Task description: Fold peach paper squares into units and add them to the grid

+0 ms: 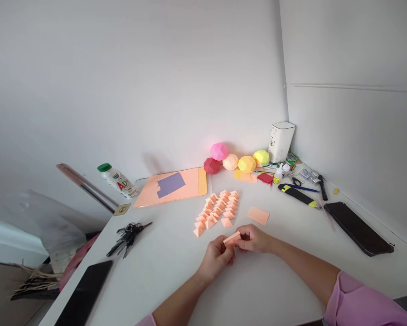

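Between my two hands is a small folded piece of peach paper (232, 238). My left hand (217, 256) pinches its left end, thumb on top. At its right end my right hand (253, 238) grips it with closed fingertips. Just beyond my hands, several folded peach paper triangles (226, 222) lie in rows on the white table (176, 262). A flat peach paper rectangle (258, 215) rests beyond my right hand. The fold's underside is hidden by my fingers.
Faceted paper balls (247, 164) stand along the wall. Peach sheets (149, 190) lie at back left near a white bottle (120, 181). Keys (130, 235) and a black flat object (84, 294) are at left; a cutter (298, 195), glue bottle (278, 174) and dark phone-like case (358, 227) at right.
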A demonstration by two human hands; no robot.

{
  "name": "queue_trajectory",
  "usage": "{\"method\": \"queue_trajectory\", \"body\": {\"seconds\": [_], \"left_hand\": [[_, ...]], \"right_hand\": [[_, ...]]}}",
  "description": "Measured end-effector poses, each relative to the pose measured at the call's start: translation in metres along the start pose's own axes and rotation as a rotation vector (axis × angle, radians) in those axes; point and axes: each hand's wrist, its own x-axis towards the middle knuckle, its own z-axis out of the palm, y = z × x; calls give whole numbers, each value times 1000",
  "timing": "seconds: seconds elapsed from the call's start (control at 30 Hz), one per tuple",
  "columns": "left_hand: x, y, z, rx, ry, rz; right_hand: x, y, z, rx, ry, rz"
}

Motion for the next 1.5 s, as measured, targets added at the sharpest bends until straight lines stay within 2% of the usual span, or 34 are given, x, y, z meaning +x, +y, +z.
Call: {"method": "queue_trajectory", "body": {"seconds": [0.7,1.0,1.27,1.5], "left_hand": [[-2,5,3,13,8,-30],[-4,9,2,8,-4,-46],[0,5,7,52,12,-13],[1,5,9,64,32,-21]], "right_hand": [[-2,2,0,13,19,16],[-1,4,1,109,-66,-43],[-1,8,-3,118,-42,-76],[-2,11,-3,140,-17,-33]]}}
